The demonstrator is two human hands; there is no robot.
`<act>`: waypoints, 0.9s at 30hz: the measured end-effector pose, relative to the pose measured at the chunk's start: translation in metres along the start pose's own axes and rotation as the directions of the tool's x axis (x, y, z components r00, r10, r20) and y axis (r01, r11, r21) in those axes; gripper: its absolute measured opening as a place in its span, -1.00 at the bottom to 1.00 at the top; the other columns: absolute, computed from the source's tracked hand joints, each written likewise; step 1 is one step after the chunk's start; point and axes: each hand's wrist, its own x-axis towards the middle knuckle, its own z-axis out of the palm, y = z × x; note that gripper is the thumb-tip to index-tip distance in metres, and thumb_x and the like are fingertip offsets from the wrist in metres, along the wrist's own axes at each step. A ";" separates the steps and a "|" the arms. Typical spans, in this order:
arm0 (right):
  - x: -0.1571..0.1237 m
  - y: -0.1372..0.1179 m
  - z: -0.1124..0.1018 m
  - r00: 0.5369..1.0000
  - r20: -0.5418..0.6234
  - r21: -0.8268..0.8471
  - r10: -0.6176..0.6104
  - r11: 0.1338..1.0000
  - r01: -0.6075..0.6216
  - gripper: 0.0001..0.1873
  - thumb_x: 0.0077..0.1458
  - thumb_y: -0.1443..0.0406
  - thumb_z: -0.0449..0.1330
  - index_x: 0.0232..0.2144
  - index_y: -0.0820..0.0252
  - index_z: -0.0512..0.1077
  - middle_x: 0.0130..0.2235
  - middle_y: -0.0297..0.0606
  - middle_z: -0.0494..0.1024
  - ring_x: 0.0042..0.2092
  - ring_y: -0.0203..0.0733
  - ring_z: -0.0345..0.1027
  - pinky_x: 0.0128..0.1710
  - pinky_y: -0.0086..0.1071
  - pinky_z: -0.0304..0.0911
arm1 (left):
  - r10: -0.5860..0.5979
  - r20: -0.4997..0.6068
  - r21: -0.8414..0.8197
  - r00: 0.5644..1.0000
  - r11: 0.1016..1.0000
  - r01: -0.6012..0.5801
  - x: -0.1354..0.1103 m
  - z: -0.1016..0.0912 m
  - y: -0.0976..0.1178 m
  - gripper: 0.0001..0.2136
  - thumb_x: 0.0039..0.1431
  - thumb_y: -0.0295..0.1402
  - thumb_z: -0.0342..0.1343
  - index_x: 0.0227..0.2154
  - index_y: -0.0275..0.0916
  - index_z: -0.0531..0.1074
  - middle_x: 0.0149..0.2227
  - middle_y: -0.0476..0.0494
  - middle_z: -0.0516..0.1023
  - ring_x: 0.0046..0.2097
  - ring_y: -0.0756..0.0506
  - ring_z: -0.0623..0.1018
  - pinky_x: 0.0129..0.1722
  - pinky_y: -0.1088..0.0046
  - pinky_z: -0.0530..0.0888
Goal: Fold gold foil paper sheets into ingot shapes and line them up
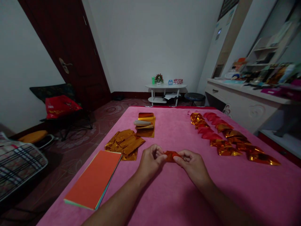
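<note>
Between my two hands, just above the pink cloth, is a small folded piece of orange-gold foil paper (pixel 171 156). My left hand (pixel 151 158) pinches its left end between thumb and fingers. Its right end is gripped the same way by my right hand (pixel 192 162). To the left lies a pile of crumpled gold foil sheets (pixel 125 142). Nearer me is a stack of orange coloured paper (pixel 96 177) with green edges showing underneath. Folded gold foil pieces (pixel 227 147) and red folded pieces (pixel 210 134) lie in rows on the right.
A pink cloth (pixel 164 194) covers the table. Behind the foil pile sit more gold sheets (pixel 148 131) with a pale roll-like thing (pixel 142 123) on top. A white side table (pixel 166 86) and a dark stool (pixel 194 96) stand beyond; a cluttered counter (pixel 249 89) runs along the right.
</note>
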 end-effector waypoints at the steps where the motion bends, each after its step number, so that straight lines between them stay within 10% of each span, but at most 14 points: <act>1: 0.000 0.000 0.000 1.000 -0.005 -0.001 0.007 1.000 -0.007 -0.78 -0.10 0.18 0.26 -0.53 0.25 0.46 -0.51 -0.28 0.51 -0.44 -0.23 0.36 -0.43 -0.40 0.25 | -0.005 0.029 0.007 1.000 1.000 0.005 -0.001 0.001 0.001 -0.87 -0.05 -0.37 0.20 -0.50 -0.30 0.38 -0.59 0.08 0.33 -0.53 0.08 0.29 -0.52 0.59 0.23; 17: -0.007 0.009 0.003 0.991 0.105 -0.104 0.084 0.992 -0.073 -0.61 -0.14 -0.01 0.22 -0.49 0.20 0.57 -0.66 -0.28 0.44 -0.66 -0.28 0.23 -0.67 -0.43 0.17 | 0.209 0.214 0.543 0.954 0.787 -0.294 -0.015 0.002 0.015 -0.68 0.23 -0.23 -0.05 -0.51 -0.24 0.51 -0.56 -0.04 0.52 -0.51 0.03 0.44 -0.49 0.55 0.23; 27: -0.008 0.006 -0.005 0.998 -0.004 -0.298 0.065 0.953 -0.063 -0.59 -0.17 -0.09 0.15 -0.66 0.10 0.44 -0.68 -0.27 0.42 -0.69 -0.24 0.21 -0.72 -0.38 0.16 | 0.101 0.088 0.349 0.991 0.929 -0.126 -0.011 -0.007 0.007 -0.59 0.10 -0.01 0.07 -0.57 -0.29 0.47 -0.64 0.06 0.30 -0.56 0.08 0.27 -0.57 0.56 0.14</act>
